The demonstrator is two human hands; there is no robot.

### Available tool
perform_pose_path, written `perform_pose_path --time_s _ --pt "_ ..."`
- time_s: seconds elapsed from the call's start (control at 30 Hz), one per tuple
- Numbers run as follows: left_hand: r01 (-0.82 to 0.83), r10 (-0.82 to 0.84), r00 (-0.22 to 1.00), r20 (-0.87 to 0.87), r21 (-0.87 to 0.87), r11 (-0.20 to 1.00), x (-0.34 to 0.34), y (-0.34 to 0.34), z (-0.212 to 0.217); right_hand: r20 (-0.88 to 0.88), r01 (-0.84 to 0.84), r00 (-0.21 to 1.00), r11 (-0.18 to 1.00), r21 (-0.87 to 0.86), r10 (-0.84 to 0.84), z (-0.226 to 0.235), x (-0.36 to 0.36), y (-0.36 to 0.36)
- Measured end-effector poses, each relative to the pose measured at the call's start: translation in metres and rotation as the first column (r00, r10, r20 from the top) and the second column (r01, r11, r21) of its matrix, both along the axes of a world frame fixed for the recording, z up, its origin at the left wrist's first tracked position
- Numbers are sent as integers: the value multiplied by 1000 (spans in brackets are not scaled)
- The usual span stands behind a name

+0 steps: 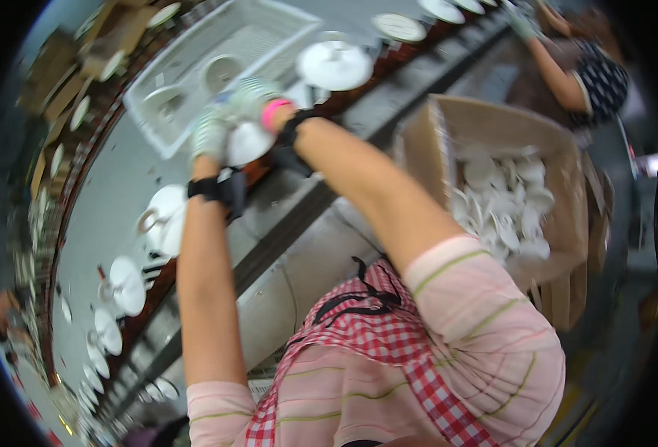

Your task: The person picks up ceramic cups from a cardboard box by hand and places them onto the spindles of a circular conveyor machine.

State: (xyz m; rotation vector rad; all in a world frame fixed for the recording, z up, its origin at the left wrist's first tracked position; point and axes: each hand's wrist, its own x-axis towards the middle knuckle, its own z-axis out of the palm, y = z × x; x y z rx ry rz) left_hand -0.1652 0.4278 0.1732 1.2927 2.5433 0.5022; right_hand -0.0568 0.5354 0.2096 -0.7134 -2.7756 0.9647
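Disc [245,146], white and round, sits just beneath the left hand [211,132] and right hand [257,97], near the close side of a pale plastic tray [258,36]. Both hands wear striped gloves and are close together; blur hides the fingers, so I cannot tell whether either is clamped on the disc. Two white pieces [223,72] seem to lie in the tray. More white discs [126,287] line the left near side. At right, a cardboard box [569,216] holds white parts [504,212]; far right is a co-worker [560,86].
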Motion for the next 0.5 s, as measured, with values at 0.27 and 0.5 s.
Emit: perform_pose_path --time_s 0.27,0.5 --pt "-331 361 931 -50 300 895 21 -78 19 -17 -467 879 869 165 476 35 105 -25" --pt "53 31 947 -320 250 967 127 -210 1 388 -205 891 971 -119 236 -13 368 113"
